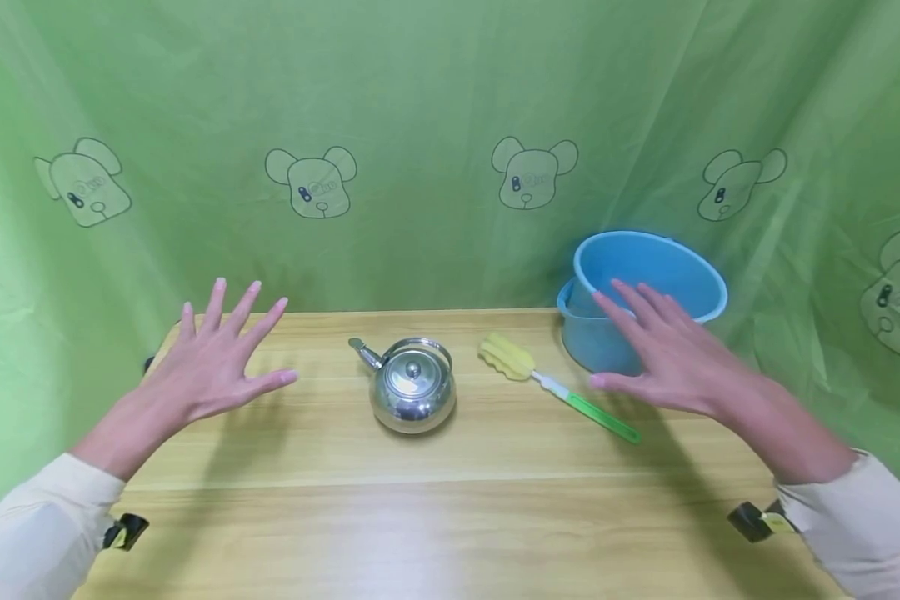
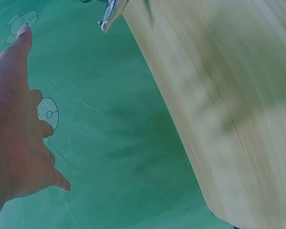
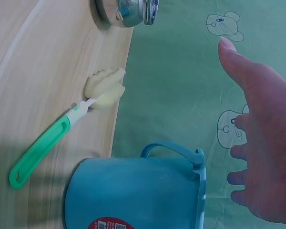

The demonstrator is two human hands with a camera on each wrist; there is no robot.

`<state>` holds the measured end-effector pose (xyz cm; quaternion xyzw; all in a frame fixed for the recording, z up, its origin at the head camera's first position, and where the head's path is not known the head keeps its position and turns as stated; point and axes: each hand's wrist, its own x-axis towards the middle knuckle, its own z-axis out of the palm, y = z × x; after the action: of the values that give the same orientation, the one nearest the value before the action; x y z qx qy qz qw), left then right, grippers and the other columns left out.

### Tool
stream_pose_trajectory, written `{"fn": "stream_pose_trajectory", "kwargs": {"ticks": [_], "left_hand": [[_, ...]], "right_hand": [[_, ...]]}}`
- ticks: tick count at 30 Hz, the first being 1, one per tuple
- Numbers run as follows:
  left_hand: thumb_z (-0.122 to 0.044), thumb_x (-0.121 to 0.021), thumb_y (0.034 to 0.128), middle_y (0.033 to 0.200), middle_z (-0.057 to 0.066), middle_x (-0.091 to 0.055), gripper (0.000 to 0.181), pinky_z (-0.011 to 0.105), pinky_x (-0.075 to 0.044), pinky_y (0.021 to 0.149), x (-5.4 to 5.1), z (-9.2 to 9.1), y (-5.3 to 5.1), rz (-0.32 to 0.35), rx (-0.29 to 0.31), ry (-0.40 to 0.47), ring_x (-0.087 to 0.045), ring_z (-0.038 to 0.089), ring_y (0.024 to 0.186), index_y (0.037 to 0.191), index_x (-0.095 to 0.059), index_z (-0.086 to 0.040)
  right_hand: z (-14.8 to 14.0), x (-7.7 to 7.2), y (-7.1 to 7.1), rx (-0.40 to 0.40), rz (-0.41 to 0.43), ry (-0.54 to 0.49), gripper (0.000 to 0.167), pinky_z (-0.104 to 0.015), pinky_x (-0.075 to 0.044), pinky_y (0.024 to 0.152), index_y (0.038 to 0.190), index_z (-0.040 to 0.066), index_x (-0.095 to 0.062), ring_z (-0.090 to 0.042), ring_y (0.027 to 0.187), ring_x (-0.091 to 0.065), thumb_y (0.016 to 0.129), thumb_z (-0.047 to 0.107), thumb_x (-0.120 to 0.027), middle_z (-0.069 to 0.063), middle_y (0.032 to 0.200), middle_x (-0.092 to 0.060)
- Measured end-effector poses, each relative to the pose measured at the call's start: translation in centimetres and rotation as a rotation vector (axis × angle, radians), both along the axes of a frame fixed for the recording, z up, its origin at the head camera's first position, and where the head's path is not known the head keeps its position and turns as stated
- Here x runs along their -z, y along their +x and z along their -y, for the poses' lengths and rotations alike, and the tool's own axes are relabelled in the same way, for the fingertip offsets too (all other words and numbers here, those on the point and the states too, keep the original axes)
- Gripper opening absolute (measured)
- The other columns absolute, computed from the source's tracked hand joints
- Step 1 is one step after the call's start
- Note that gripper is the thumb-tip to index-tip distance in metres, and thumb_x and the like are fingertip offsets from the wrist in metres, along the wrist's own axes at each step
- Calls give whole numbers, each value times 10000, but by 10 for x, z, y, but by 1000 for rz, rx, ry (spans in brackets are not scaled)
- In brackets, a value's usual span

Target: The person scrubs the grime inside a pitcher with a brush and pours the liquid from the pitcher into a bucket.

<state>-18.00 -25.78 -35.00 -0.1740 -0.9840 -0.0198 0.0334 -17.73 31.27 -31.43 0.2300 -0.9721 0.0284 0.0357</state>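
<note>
My left hand (image 1: pixel 213 362) hovers over the table's left side with its fingers spread, holding nothing. On the right, my right hand (image 1: pixel 667 354) is also spread in the air, in front of the blue bucket (image 1: pixel 600 342) and hiding part of it. Between the hands stands a shiny metal teakettle (image 1: pixel 413 390), lid on, its spout pointing to the back left. A sponge bottle brush (image 1: pixel 588 408) with a yellow head and green handle lies right of the kettle. In the right wrist view the brush (image 3: pixel 43 148) and the bucket (image 3: pixel 133 191) show beside the hand.
The wooden table (image 1: pixel 345 517) ends at a back edge against a green curtain (image 1: pixel 420 83) printed with bear heads. More curtain hangs at both sides. The bucket stands at the back right corner, its handle (image 3: pixel 171 149) visible in the right wrist view.
</note>
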Motion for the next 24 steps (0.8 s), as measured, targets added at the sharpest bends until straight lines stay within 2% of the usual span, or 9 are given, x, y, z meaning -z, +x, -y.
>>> {"fn": "stream_pose_trajectory", "kwargs": {"ticks": [5, 13, 18, 24], "left_hand": [[-751, -506, 932, 1751, 138, 36, 963, 888, -56, 1140, -1, -2, -1, -8, 0, 10, 163, 513, 1567, 1671, -73, -309], [-752, -506, 930, 1756, 137, 11, 955, 883, -67, 1147, 1, -3, -2, -23, 6, 20, 125, 524, 1574, 1671, -103, -304], [-754, -509, 927, 1757, 130, -10, 956, 859, -86, 1174, 3, -5, -2, -40, 17, 23, 84, 506, 1590, 1671, -111, -306], [-763, -499, 928, 1759, 112, 11, 952, 825, -97, 1205, 5, -8, -2, -29, 19, 33, 46, 479, 1605, 1669, -93, -325]], "right_hand": [[7, 0, -1, -6, -25, 19, 1080, -763, -214, 1218, 1675, 313, -61, -500, 1575, -170, 867, 692, -670, -97, 1763, -71], [18, 2, -4, -23, -31, 43, 1066, -772, -287, 1184, 1677, 287, -93, -475, 1576, -185, 872, 708, -651, -111, 1758, -113], [25, 6, -7, -48, -49, 33, 1069, -742, -304, 1196, 1676, 261, -118, -461, 1565, -223, 868, 710, -655, -124, 1748, -153], [33, 11, -10, -53, -42, 23, 1060, -722, -296, 1215, 1670, 209, -175, -465, 1563, -229, 870, 723, -644, -129, 1746, -157]]}}
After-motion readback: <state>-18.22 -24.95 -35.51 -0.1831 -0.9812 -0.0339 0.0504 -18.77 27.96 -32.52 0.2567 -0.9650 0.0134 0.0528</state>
